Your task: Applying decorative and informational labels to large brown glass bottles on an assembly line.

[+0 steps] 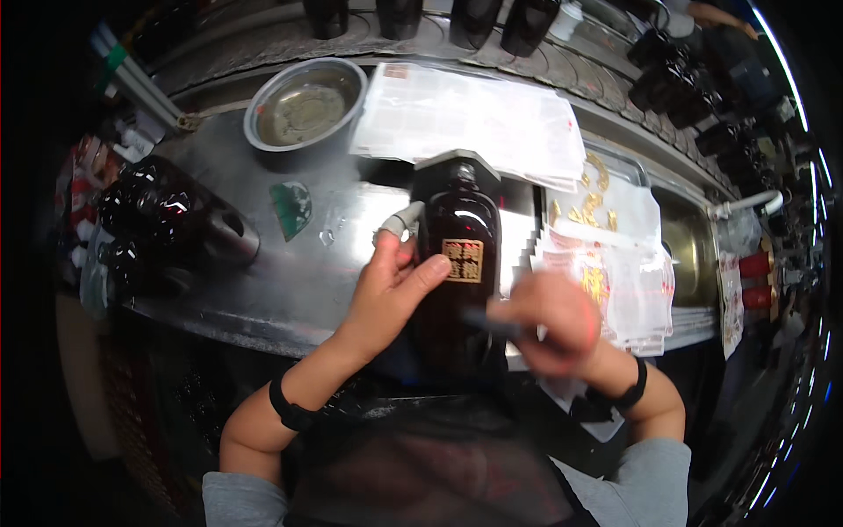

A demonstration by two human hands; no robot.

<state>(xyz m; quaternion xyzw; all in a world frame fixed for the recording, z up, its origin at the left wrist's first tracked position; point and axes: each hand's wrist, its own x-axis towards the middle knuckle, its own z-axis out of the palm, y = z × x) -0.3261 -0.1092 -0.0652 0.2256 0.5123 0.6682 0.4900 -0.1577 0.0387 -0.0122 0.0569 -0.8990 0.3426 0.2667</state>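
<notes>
Nearest the camera is sheer dark cloth (413,470) across the person's front. From the left, a group of dark glossy bottles (167,211) stands on the metal tabletop (307,272), then a steel bowl (303,114) and a green flat piece (291,211). The left hand (391,285) clamps the left side of a dark bottle (461,303), thumb by its gold label (463,261), one finger wrapped in pale covering. This bottle is between the hands, its long axis running away from the body, neck outward; whether it rests on anything cannot be told. The left hand is nearer, touching it. Right of its lower half, the blurred right hand (555,321) has fingers closed around a dark tool (493,325) pointing leftward at the bottle; contact is unclear. Printed sheets (645,303) lie farther right.
</notes>
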